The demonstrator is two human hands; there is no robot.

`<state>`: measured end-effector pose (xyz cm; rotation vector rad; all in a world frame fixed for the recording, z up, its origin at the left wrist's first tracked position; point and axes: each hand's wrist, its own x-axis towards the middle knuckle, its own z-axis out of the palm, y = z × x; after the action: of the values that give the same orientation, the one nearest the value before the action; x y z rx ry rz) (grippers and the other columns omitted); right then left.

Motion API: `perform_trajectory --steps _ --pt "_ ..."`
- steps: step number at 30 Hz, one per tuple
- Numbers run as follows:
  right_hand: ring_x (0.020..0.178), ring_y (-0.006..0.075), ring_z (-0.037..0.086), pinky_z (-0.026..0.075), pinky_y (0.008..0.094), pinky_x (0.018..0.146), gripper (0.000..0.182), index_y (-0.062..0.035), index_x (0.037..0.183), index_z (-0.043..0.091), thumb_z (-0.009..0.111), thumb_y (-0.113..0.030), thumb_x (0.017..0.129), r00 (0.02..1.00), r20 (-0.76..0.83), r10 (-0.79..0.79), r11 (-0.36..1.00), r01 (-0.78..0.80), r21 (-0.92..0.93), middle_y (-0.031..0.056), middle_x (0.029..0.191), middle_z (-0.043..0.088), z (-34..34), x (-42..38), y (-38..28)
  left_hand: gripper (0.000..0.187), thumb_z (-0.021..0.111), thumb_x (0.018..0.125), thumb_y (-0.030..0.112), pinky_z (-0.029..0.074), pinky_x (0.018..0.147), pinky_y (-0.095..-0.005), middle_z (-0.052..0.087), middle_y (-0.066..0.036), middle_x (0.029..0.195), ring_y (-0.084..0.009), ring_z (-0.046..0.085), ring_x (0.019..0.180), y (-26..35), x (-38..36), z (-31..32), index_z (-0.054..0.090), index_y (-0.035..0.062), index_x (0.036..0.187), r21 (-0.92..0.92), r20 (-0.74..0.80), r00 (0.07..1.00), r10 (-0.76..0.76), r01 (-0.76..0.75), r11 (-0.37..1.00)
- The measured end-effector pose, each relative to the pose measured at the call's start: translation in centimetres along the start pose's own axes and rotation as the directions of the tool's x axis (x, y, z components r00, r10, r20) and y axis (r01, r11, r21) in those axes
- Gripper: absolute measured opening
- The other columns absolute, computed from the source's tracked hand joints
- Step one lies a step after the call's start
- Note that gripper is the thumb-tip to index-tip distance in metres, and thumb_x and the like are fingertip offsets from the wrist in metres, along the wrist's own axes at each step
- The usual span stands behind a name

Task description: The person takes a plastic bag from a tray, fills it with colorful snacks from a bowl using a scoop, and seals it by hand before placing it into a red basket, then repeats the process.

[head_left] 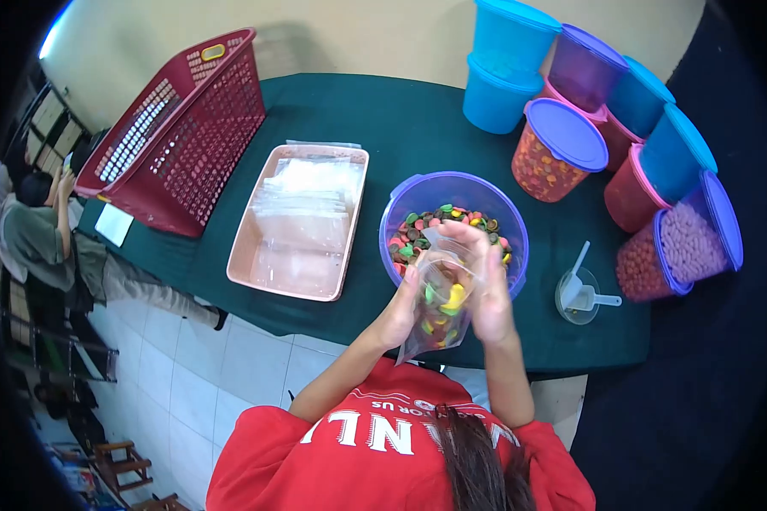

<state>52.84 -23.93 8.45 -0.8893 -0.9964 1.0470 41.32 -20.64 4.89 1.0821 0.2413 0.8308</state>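
A clear plastic bag with yellow, green and brown pieces inside stands upright between my hands, in front of the purple tub. My left hand grips the bag's left side. Around its right side is my right hand, with its fingers bent over near the bag's top. Behind the bag, the tub holds many pink, green, brown and yellow pieces. The bag and my right hand hide part of the tub.
Left of the tub lies a pink tray of clear bags, with a red basket beyond. Lidded containers crowd the right, near a bowl with white scoops. A person is at the far left.
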Motion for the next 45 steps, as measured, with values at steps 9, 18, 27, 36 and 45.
perform_trajectory --steps 9,18,27,36,45 --pt "0.119 0.0222 0.032 0.022 0.0347 0.1 0.054 0.0009 0.125 0.026 0.033 -0.04 0.09 0.979 0.203 -0.029 0.997 0.043 -0.064 0.0147 0.124 0.035 -0.5 -0.6 0.3 0.062 0.021 0.088 0.055 0.035 0.087 -0.0284 0.051 -0.007 0.101 -0.0146 0.048 0.096 0.0 -0.3 1.8 0.046 0.0026 0.111 0.256 -0.242 0.957 0.159 -0.095 0.962" --pt "0.105 0.0162 0.047 0.035 0.0306 0.09 0.036 0.0025 0.113 0.049 0.05 -0.021 0.086 0.938 0.346 -0.002 0.989 0.053 -0.137 0.013 0.11 0.052 -2.4 -0.6 0.6 0.046 0.063 0.079 0.032 0.041 0.081 -0.0272 0.053 -0.009 0.1 -0.0128 0.05 0.095 0.7 -2.4 1.5 0.041 0.0039 0.108 0.297 -0.407 0.856 0.319 -0.206 0.932" --pt "0.073 0.0112 0.056 0.043 0.0232 0.066 0.015 0.0027 0.09 0.063 0.056 -0.008 0.081 0.991 0.116 -0.065 0.948 0.097 -0.302 0.0099 0.081 0.062 -3.0 -1.0 1.2 0.019 0.052 0.086 0.012 0.044 0.067 -0.0223 0.06 -0.009 0.095 -0.0122 0.057 0.081 1.5 -3.0 0.7 0.064 -0.0024 0.089 0.545 -0.403 0.839 0.367 -0.102 0.832" --pt "0.064 0.0121 0.056 0.042 0.0232 0.059 0.016 0.0 0.092 0.064 0.056 -0.006 0.079 0.986 -0.021 -0.168 0.837 0.131 -0.532 0.0095 0.073 0.062 -4.1 -2.2 0.0 0.015 0.055 0.083 0.008 0.044 0.073 -0.0242 0.058 -0.011 0.096 -0.0137 0.056 0.085 0.6 -0.8 0.1 0.061 -0.004 0.09 0.477 -0.286 0.912 0.294 -0.131 0.869" --pt "0.068 0.0155 0.058 0.044 0.0254 0.064 0.008 0.0018 0.081 0.064 0.06 -0.002 0.074 0.89 -0.23 -0.394 0.746 0.164 -0.645 0.011 0.074 0.062 -3.5 -4.1 -0.1 0.007 0.057 0.079 0.003 0.042 0.062 -0.0242 0.059 -0.009 0.076 -0.0121 0.054 0.071 1.2 1.2 -1.1 0.058 -0.0027 0.075 0.606 -0.08 0.932 0.354 -0.237 0.759"
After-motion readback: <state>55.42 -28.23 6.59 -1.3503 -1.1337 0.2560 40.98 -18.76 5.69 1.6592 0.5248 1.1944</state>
